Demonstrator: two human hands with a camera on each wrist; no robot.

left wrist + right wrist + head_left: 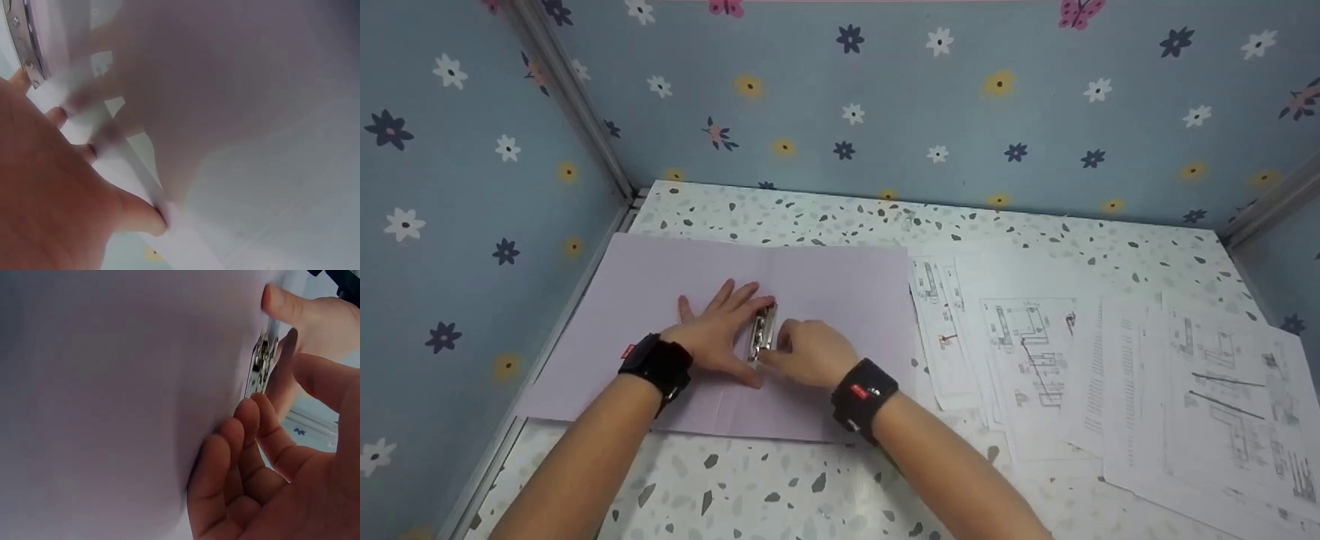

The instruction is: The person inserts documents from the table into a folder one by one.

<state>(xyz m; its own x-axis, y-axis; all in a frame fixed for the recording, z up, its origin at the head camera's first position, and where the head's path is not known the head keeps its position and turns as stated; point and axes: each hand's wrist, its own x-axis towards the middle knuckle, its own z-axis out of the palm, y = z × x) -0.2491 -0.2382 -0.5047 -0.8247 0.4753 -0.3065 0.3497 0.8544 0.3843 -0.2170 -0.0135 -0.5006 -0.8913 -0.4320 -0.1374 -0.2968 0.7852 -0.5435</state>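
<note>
The metal clip [763,330] lay beside the wide-spread left hand [715,334]. Whether the right hand [815,353] pinched it, I couldn't tell.

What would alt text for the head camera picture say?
A person's left hand lies spread on an open lilac folder beside its metal clip; the right hand, fingers curled, is at the clip's near end. Printed sheets lie to the right on the speckled table, before a flowered wall.
</note>
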